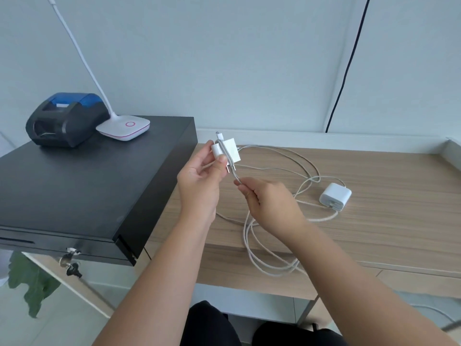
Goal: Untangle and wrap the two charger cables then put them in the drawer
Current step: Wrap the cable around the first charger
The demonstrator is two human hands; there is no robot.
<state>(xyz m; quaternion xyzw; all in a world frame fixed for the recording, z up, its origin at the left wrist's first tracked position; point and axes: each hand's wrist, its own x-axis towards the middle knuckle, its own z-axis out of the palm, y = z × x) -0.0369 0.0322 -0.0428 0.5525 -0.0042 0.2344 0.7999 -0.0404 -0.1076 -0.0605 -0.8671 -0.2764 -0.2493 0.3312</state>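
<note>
Early stage. Left hand [199, 176] grips the first charger brick [228, 152] above the bench [374, 171], thumb pinning the first turn of cable against it. Right hand [269, 203] pinches that cable [235, 176] just below, feeding the wrap. Most of the cable lies loose, looped with the second cable [272, 260] by the second brick [335, 196] on the bench. Untangling looks unfinished, second wrap not started. Black drawer unit [87, 186] to the left is closed, nothing stowed.

just one head cam here, wide-angle, looking forward and down at the tabletop [374, 171] from close, wall at the far side
</note>
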